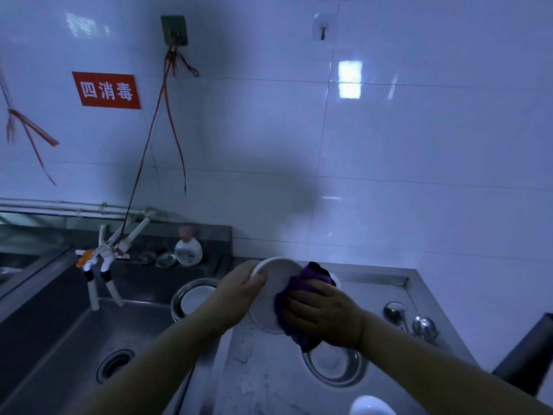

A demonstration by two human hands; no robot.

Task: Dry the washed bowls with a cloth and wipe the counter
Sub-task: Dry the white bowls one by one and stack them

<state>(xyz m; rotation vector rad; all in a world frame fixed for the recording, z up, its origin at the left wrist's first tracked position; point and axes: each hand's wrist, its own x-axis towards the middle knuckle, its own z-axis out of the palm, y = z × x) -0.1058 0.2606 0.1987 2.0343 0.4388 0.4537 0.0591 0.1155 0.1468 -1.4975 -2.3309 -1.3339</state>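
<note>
My left hand (239, 290) grips a white bowl (276, 280) by its left rim, holding it tilted above the steel counter (257, 381). My right hand (324, 311) holds a purple cloth (294, 290) pressed against the bowl's right side. Under my right wrist a steel basin (335, 372) with a white dish in it sits on the counter. Another white bowl (372, 406) shows at the bottom edge. A part of one more white dish (335, 279) peeks out behind the cloth.
A steel sink (89, 339) with a drain lies at left, with taps (98, 265) above it. A steel basin holding a white dish (194, 298) sits by the sink's rim. A soap bottle (188, 250) stands at the back. Two ladles (413, 322) lie at right. The counter is wet.
</note>
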